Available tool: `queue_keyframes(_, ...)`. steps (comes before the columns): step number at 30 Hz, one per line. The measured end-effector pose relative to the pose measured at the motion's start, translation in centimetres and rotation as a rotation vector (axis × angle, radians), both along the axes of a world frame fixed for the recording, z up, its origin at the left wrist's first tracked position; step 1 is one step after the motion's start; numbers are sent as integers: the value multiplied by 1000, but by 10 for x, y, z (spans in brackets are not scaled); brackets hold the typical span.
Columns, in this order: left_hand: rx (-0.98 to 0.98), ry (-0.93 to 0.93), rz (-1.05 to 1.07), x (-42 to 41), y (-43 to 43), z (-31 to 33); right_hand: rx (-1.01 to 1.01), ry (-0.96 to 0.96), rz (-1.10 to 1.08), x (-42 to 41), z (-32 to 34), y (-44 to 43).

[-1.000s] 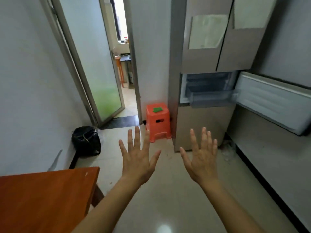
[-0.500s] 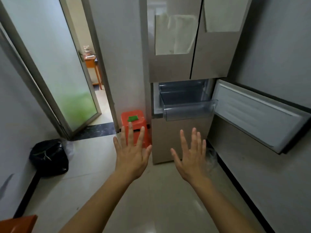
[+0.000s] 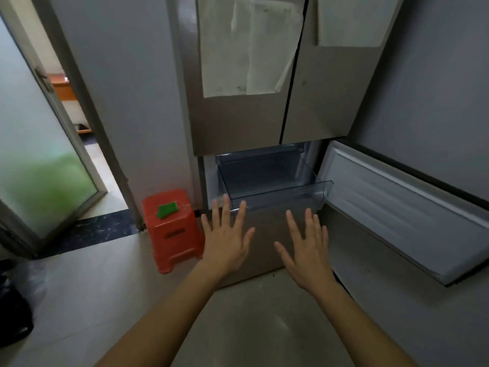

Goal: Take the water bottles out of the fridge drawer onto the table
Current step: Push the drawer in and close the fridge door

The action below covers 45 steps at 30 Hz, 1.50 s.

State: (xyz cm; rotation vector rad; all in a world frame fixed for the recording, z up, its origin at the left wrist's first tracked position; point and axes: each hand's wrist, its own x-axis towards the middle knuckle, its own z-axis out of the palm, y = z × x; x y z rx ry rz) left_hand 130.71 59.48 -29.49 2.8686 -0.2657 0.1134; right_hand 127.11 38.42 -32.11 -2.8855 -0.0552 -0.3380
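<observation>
Left hand (image 3: 227, 242), empty and spread wide, hovers beside the red stool (image 3: 172, 229), its fingertips before the drawer's (image 3: 275, 193) clear front lip; right hand (image 3: 308, 254), likewise empty and splayed, hangs below that lip. No bottles show in the visible part of the drawer. Risks: the swung-out door (image 3: 404, 207) at right may catch an arm; a chilled bottle may slip from the fingers.

Fridge drawer (image 3: 275, 192): pulled out, just ahead of and above left hand (image 3: 225, 241) and right hand (image 3: 308, 251). Open fridge door (image 3: 402, 207): right of right hand. Stool (image 3: 173, 229): just left of left hand, pad (image 3: 166, 209) on top. Glass door (image 3: 39, 144): far left. Bag (image 3: 13, 313): on floor, well left, nearer than both hands.
</observation>
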Motion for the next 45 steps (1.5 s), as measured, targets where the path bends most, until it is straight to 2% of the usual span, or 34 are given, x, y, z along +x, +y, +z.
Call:
queue_keyframes(7,2,106,-77,102,-56,-16,243,42,-76,87,-15,-55)
queue_keyframes(13,173,192,-21,179,-81,-67,430,181,-71,184,-52,-91)
queue_keyframes(15,232,238,23,198,-89,-81,383,244,-58,215,-65,-103)
queue_keyframes(18,291,301,85,219,-103,-94,198,346,55,256,-81,-122)
queue_keyframes(20,331,287,110,234,-110,-101,116,378,97,278,-90,-132)
queue_keyframes(28,377,224,211,270,-125,-114,148,239,160,311,-103,-144)
queue_keyframes(32,403,170,264,291,-115,-113,89,150,282,333,-108,-146)
queue_keyframes(36,385,117,383,314,-116,-113,156,150,314,366,-112,-152)
queue_keyframes(38,320,22,439,308,-126,-120,141,165,317,375,-117,-153)
queue_keyframes(41,258,-57,373,285,-140,-139,53,178,338,375,-123,-151)
queue_keyframes(45,280,35,330,284,-140,-151,16,190,371,386,-127,-147)
